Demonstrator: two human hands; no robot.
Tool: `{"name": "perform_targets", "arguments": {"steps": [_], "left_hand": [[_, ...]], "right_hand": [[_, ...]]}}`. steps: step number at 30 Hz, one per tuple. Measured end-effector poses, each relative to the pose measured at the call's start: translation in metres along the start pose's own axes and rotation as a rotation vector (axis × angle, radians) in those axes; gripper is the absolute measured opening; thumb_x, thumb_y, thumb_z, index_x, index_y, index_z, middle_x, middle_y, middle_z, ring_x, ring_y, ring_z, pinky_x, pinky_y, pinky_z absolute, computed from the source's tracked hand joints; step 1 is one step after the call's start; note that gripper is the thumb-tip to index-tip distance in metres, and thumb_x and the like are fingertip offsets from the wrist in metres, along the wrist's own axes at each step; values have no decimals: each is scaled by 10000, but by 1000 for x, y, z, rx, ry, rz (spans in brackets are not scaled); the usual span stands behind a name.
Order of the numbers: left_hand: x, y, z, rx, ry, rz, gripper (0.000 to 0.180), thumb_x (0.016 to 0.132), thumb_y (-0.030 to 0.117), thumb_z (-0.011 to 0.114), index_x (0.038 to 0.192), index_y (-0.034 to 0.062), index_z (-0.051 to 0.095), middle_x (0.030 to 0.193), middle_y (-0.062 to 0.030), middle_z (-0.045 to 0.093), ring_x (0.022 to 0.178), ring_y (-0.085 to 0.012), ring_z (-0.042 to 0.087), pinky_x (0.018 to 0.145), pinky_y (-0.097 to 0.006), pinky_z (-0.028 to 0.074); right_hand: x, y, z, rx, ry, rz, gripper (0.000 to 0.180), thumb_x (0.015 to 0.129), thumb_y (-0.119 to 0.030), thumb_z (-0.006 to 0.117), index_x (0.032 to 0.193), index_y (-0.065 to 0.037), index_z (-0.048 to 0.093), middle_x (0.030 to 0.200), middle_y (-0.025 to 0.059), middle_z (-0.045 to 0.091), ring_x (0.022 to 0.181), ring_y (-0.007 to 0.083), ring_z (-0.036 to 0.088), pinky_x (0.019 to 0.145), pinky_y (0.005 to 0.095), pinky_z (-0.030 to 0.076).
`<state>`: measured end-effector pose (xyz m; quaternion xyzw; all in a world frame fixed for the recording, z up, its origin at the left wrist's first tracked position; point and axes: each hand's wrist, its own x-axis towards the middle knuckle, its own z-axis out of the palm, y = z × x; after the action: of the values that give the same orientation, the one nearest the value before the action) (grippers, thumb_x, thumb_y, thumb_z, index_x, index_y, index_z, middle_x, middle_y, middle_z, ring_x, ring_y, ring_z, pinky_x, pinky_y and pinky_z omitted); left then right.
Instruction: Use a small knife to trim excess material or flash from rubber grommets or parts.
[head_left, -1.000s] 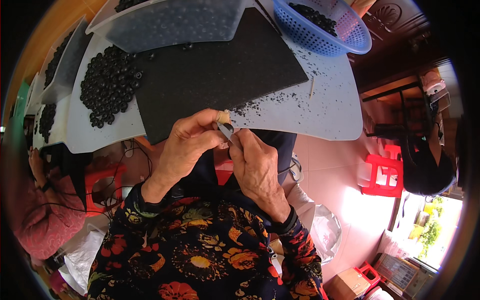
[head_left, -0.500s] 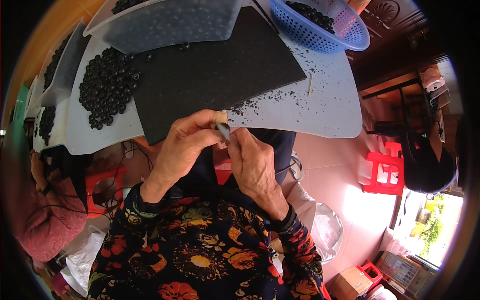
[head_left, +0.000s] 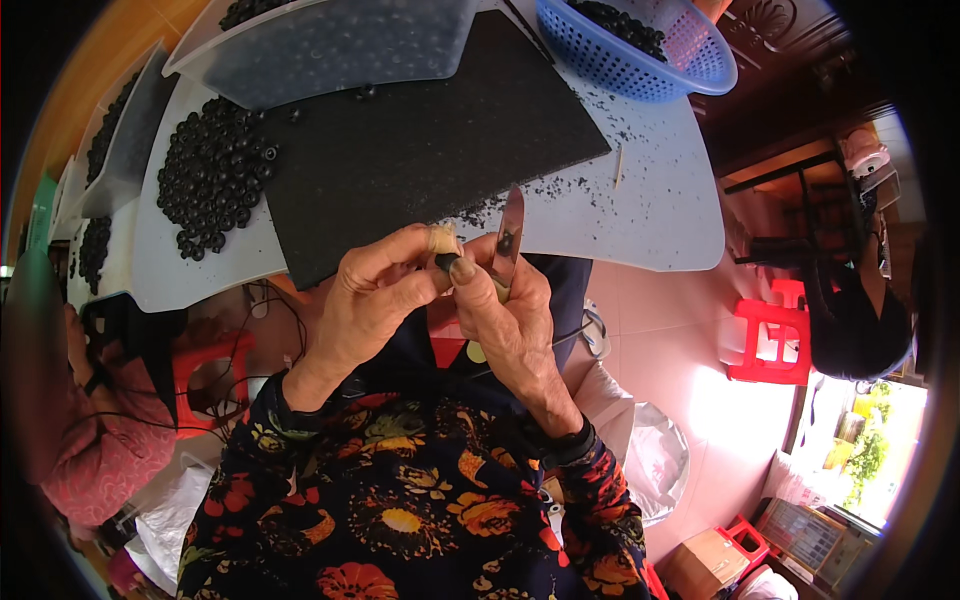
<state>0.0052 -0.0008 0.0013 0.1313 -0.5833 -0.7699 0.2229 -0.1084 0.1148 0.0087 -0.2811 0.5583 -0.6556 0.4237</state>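
My left hand [head_left: 370,300] pinches a small black ring-shaped piece [head_left: 446,262] between thumb and bandaged forefinger, just in front of the table edge. My right hand [head_left: 515,320] grips a small knife [head_left: 508,240], its metal blade pointing up and away beside the black piece. Both hands meet over my lap, below the black mat [head_left: 420,140] on the pale table [head_left: 660,210]. A heap of black ring pieces [head_left: 210,175] lies left of the mat.
A blue basket [head_left: 640,50] with black pieces stands at the far right of the table. Translucent trays [head_left: 330,45] sit at the back and left. A person in pink [head_left: 90,430] is at my left. Red stools [head_left: 770,340] stand on the floor at right.
The knife blade has swung upright and now stands clear above my right hand; earlier it was tucked low between the fingers against the piece.
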Motion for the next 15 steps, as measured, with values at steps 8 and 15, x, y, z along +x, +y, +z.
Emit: {"name": "perform_targets", "arguments": {"steps": [8,15], "left_hand": [[5,0,4,-175,-5,-71,206,881,70,580,1066,-18,603,911,0,556,830,-69,503,772,-230,432],[10,3,8,-250,-24,-178,234,902,90,558,1089,-47,583,902,2,561,816,-74,498,754,-223,424]], "right_hand": [[-2,9,-4,412,-79,67,212,966,-251,529,920,-46,557,585,-68,390,456,7,310,407,189,244],[1,-6,-2,-115,119,-220,126,911,-101,562,1008,-20,564,708,25,558,548,74,472,512,234,410]]}}
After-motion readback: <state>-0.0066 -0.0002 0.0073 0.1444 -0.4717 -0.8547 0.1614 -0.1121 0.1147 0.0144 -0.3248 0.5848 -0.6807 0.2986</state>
